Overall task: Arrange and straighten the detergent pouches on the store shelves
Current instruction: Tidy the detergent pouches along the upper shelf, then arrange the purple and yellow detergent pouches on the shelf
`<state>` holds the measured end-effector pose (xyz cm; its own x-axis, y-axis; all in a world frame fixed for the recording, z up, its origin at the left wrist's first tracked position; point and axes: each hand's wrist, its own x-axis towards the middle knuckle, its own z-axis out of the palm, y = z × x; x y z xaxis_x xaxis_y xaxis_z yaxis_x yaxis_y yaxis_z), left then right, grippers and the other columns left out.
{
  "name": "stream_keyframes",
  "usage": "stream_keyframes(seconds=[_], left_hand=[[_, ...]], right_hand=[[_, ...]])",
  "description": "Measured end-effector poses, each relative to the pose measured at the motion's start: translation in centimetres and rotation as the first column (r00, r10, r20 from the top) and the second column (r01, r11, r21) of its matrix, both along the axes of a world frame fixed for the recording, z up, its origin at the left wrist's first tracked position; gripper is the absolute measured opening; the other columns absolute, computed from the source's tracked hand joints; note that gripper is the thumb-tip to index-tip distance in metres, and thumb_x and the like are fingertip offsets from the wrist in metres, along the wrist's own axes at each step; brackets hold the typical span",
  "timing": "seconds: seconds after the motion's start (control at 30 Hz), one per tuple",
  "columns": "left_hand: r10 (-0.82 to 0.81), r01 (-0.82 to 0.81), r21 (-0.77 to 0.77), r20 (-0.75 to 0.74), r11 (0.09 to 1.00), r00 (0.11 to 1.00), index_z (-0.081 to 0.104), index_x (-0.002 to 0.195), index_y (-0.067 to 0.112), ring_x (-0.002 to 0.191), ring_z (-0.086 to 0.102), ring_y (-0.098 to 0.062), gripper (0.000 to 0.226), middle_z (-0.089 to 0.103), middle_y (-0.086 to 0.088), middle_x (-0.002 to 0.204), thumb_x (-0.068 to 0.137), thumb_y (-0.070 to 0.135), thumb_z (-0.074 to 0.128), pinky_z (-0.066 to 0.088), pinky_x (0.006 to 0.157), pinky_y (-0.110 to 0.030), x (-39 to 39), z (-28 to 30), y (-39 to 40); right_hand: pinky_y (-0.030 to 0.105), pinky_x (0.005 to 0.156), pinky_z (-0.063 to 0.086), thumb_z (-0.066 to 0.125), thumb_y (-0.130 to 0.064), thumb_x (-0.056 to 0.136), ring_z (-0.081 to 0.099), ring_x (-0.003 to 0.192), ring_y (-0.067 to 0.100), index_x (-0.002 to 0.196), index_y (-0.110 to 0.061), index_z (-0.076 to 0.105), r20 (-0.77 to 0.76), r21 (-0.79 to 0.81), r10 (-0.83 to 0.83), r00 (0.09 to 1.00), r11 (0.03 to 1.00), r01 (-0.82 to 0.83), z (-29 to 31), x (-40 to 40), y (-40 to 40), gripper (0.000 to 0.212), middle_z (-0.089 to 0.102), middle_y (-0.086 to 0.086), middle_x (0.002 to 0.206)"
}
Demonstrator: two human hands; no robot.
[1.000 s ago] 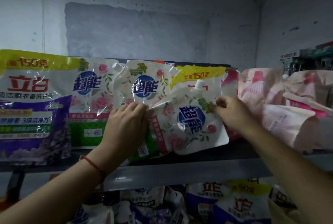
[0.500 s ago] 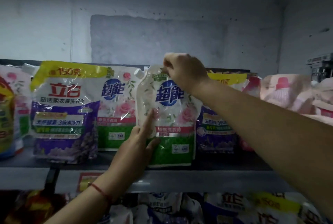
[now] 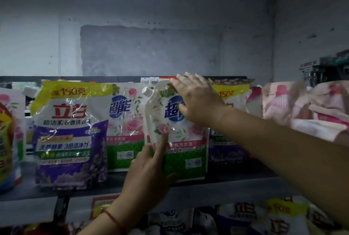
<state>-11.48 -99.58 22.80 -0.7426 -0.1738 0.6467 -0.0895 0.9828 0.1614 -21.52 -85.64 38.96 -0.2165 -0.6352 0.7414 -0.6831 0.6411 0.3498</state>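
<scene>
The right hand has let go of the pouch top and lies flat on it, fingers at eleven o'clock. Left hand, fingers straight, props the upright pouch on the shelf before a grey wall.

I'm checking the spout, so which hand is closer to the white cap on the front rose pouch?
Right. The right hand lies flat just beside the white cap, near the pouch's top; the left hand is well below, at its lower part.
</scene>
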Motion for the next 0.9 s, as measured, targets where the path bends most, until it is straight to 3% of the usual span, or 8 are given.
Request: stream_keyframes(seconds=[0.07,0.13,0.23,0.37,0.47,0.57,0.7,0.9], left_hand=[[0.06,-0.062,-0.133,-0.016,0.989,0.998,-0.015,0.154,0.042,0.143,0.029,-0.036,0.111,0.009,-0.015,0.162,0.08,0.066,0.064,0.033,0.116,-0.047,0.4,0.1,-0.5],[0.076,-0.092,-0.221,-0.077,0.971,0.994,0.009,0.158,0.037,0.146,0.017,-0.045,0.098,0.0,-0.02,0.164,0.08,0.065,0.061,0.023,0.115,-0.055,0.6,0.7,-1.2],[0.032,-0.075,-0.32,-0.137,0.944,0.99,0.038,0.152,0.025,0.141,0.023,-0.048,0.081,0.02,-0.024,0.161,0.086,0.07,0.046,0.025,0.112,-0.06,0.6,1.7,-1.7],[-0.046,0.041,-0.391,-0.004,0.919,0.999,0.054,0.142,0.019,0.135,0.041,-0.05,0.08,0.049,-0.022,0.146,0.078,0.063,0.035,0.038,0.101,-0.065,0.5,2.7,-0.6],[-0.103,0.124,-0.346,0.077,0.93,0.992,0.05,0.144,0.02,0.136,0.042,-0.048,0.08,0.047,-0.021,0.148,0.083,0.065,0.027,0.038,0.106,-0.061,0.7,4.2,2.0],[-0.18,0.224,-0.334,0.159,0.916,0.971,0.021,0.156,0.028,0.147,0.024,-0.035,0.087,0.026,-0.01,0.161,0.082,0.072,0.011,0.027,0.116,-0.048,0.0,5.2,5.4],[-0.251,0.317,-0.323,0.229,0.892,0.941,0.008,0.158,0.031,0.145,0.027,-0.028,0.078,0.018,-0.004,0.163,0.095,0.068,0.036,0.03,0.113,-0.04,-2.0,5.5,9.9],[-0.334,0.415,-0.221,0.326,0.882,0.884,0.004,0.158,0.037,0.15,0.018,-0.025,0.08,0.009,0.001,0.167,0.094,0.069,0.038,0.028,0.116,-0.042,-7.0,5.7,16.9]], right_hand=[[0.041,0.121,0.002,0.051,-0.031,0.092,0.013,0.15,0.027,0.156,-0.016,0.019,0.021,0.047,-0.044,0.999,0.998,0.043,-1.0,1.1,1.0,0.073,0.02,0.01,0.162],[0.039,0.121,-0.002,0.049,-0.036,0.095,0.006,0.151,0.025,0.157,-0.02,0.012,0.096,0.11,-0.082,0.992,0.991,0.071,-1.7,2.5,2.1,0.073,0.012,0.007,0.164],[0.033,0.118,-0.005,0.051,-0.042,0.096,0.002,0.151,0.018,0.157,-0.026,0.007,0.302,0.209,-0.171,0.938,0.972,0.11,-3.2,4.5,4.3,0.077,0.007,0.0,0.164],[0.03,0.118,0.002,0.053,-0.046,0.096,0.008,0.15,0.017,0.156,-0.026,0.01,0.488,0.277,-0.29,0.823,0.946,0.17,-6.9,6.1,7.4,0.077,0.013,-0.002,0.163],[0.032,0.12,0.008,0.054,-0.047,0.095,0.013,0.148,0.018,0.156,-0.023,0.014,0.5,0.323,-0.373,0.781,0.918,0.231,-8.6,5.9,9.6,0.076,0.018,-0.001,0.161],[0.032,0.12,0.015,0.056,-0.049,0.093,0.017,0.148,0.017,0.155,-0.026,0.016,0.54,0.279,-0.396,0.743,0.917,0.286,-8.9,5.9,12.9,0.078,0.02,-0.003,0.161],[0.032,0.116,0.023,0.057,-0.05,0.093,0.02,0.147,0.016,0.156,-0.028,0.015,0.607,0.207,-0.414,0.679,0.906,0.368,-8.9,5.8,18.2,0.079,0.019,-0.006,0.161],[0.033,0.108,0.038,0.062,-0.047,0.09,0.038,0.136,0.018,0.152,-0.026,0.028,0.63,0.145,-0.448,0.634,0.87,0.47,-9.1,2.5,26.8,0.074,0.034,-0.002,0.155]])
